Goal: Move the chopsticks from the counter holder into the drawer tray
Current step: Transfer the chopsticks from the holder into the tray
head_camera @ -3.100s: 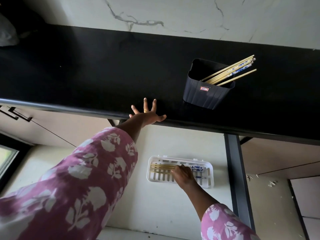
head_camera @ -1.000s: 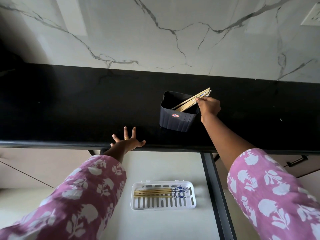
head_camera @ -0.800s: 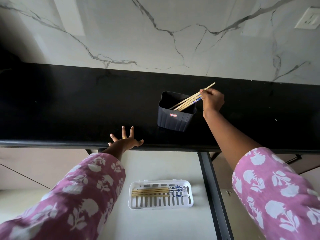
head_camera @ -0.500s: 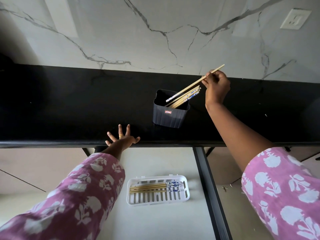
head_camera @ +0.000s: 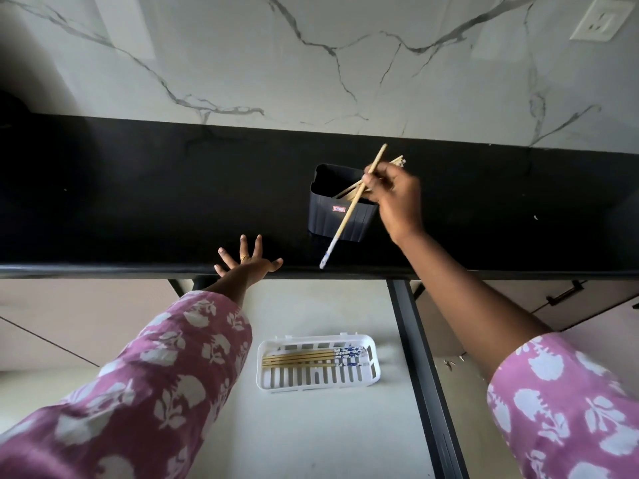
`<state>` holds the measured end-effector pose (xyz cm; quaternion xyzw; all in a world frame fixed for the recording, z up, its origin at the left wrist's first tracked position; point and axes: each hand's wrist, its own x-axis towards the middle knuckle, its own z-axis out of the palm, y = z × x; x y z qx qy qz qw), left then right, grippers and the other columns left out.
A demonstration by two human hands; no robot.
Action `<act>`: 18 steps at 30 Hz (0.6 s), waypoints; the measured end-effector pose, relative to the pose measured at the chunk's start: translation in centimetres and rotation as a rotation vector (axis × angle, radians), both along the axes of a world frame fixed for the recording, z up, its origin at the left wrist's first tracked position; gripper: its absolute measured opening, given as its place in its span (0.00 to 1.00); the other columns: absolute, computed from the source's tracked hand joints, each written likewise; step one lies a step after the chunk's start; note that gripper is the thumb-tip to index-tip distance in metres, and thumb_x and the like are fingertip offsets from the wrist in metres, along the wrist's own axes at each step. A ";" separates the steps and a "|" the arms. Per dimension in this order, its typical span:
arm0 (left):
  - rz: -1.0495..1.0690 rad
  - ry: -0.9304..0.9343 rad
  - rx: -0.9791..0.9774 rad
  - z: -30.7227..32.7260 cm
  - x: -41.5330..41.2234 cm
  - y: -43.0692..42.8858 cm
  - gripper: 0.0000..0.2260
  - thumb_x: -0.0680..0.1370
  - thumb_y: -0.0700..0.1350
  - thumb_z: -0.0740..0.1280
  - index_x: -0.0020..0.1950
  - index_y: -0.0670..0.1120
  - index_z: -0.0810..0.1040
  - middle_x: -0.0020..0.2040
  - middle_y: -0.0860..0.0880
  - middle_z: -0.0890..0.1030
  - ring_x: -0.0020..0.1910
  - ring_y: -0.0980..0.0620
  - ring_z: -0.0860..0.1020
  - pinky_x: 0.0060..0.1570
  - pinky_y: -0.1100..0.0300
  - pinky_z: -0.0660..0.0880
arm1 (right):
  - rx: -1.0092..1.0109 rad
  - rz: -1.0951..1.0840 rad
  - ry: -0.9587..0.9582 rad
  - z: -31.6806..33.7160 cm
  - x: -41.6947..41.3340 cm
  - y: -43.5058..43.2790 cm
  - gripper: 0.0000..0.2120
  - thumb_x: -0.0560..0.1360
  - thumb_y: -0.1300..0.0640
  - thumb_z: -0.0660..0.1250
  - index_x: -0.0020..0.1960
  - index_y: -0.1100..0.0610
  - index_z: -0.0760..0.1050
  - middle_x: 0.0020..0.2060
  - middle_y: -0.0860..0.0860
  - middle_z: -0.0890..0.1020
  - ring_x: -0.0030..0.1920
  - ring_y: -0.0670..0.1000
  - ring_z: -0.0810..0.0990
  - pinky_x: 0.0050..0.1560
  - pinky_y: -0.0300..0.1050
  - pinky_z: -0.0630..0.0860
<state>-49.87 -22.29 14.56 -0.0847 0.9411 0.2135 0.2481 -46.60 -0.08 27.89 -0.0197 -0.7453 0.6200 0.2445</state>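
A dark ribbed holder (head_camera: 337, 221) stands on the black counter (head_camera: 138, 202); a few bamboo chopsticks (head_camera: 347, 191) lean inside it. My right hand (head_camera: 394, 195) pinches one chopstick (head_camera: 345, 219) that is out of the holder and tilted, its blue-patterned tip pointing down toward the counter's front edge. My left hand (head_camera: 247, 264) rests flat with fingers spread on that front edge. Below, a white slotted tray (head_camera: 318, 378) lies in the open drawer (head_camera: 311, 437) with several chopsticks (head_camera: 311, 357) lying side by side in its far half.
A marble wall with a socket (head_camera: 600, 19) rises behind the counter. The drawer's dark side rail (head_camera: 420, 375) runs along its right side. Cabinet fronts with a black handle (head_camera: 562, 295) flank the drawer.
My right hand has lifted one chopstick out of the holder and swung it so the patterned tip now points down toward the counter's edge. My left hand has stayed on the counter edge.
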 end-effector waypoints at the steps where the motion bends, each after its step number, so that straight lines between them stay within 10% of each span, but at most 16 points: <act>1: 0.001 -0.003 0.001 0.0 -0.1 -0.1 0.34 0.75 0.68 0.55 0.76 0.62 0.43 0.77 0.57 0.40 0.74 0.35 0.36 0.70 0.38 0.39 | 0.048 0.030 -0.029 -1.2 0.2 -0.8 0.06 0.74 0.69 0.65 0.51 0.67 0.77 0.37 0.53 0.79 0.34 0.42 0.82 0.38 0.37 0.81; 6: -0.003 -0.021 0.017 -0.1 -0.4 0.3 0.34 0.75 0.68 0.55 0.75 0.62 0.43 0.77 0.57 0.39 0.73 0.34 0.35 0.70 0.37 0.39 | 0.392 0.245 -0.220 -7.7 2.0 -4.4 0.06 0.72 0.70 0.67 0.48 0.69 0.78 0.39 0.59 0.81 0.40 0.61 0.83 0.42 0.47 0.80; 18: 0.034 -0.066 0.003 -0.7 -1.1 0.2 0.33 0.75 0.68 0.55 0.75 0.62 0.44 0.78 0.56 0.41 0.73 0.33 0.35 0.69 0.37 0.39 | 1.208 0.688 -0.499 -22.9 9.7 -9.9 0.15 0.74 0.69 0.55 0.56 0.62 0.75 0.51 0.60 0.76 0.51 0.61 0.79 0.47 0.52 0.76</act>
